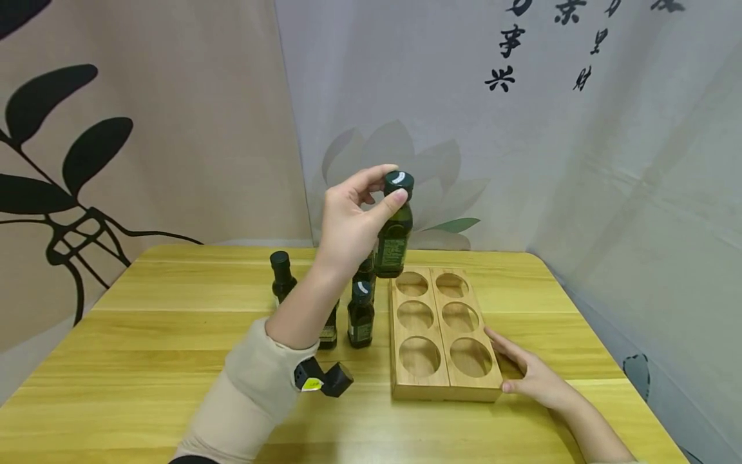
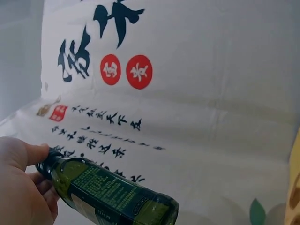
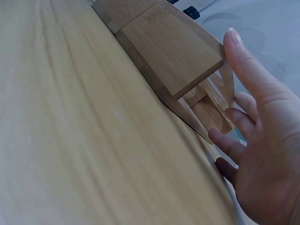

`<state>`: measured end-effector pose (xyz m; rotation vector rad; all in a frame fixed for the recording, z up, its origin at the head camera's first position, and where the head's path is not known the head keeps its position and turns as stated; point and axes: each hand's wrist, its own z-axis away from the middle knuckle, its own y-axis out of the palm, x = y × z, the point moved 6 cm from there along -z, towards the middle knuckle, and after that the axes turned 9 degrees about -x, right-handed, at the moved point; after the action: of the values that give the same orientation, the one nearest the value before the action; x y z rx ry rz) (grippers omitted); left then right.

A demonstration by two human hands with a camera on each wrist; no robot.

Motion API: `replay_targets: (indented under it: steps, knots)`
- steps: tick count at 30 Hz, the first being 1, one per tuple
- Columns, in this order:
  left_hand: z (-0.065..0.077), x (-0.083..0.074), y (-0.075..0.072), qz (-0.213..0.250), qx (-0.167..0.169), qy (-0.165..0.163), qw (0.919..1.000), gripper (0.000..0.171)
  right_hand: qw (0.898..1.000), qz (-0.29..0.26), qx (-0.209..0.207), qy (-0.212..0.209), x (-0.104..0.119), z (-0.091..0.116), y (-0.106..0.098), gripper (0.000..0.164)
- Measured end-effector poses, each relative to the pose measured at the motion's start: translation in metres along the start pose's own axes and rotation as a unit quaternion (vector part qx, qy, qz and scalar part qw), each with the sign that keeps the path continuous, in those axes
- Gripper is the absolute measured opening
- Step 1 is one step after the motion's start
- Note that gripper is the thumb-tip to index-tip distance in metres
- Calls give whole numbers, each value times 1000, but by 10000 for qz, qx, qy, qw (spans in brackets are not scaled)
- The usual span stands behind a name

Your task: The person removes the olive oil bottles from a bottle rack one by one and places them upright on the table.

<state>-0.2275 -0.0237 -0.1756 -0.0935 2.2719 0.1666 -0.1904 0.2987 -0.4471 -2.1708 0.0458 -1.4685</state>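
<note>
My left hand (image 1: 353, 216) pinches a dark green glass bottle (image 1: 392, 248) by its cap and neck, thumb on the near side. The bottle hangs nearly upright in the air, above the far left corner of a wooden bottle holder (image 1: 420, 392). In the left wrist view, its printed green label (image 2: 108, 190) shows. The holder has two rows of round holes, with nothing standing in them. Its right side is touched by my right hand (image 1: 539, 380), whose fingers lie loosely extended along it. The right wrist view shows that hand (image 3: 267, 136) beside the holder's open side.
Left of the holder, several similar dark bottles stand on the wooden table (image 1: 145, 354): a small one (image 1: 361, 319) close to it, a taller one (image 1: 282, 274) farther left, others partly behind my left arm. A printed cloth backdrop (image 1: 220, 129) rises behind the table.
</note>
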Motion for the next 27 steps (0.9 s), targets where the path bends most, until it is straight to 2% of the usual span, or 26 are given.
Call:
replay_targets:
  steps: [11,20,27]
  knots:
    - [0,1,-37,-100,-48,-129,9999,29,10000,44,-33,-57,-1,0,-1,81]
    - [0,3,-71,-254,-323,-198,9990,29,10000,63,-32,-5,-2,1,0,82]
    - [0,-1,-95,57,-536,-196,9984,28,9999,97,-44,-22,0,1,-1,82]
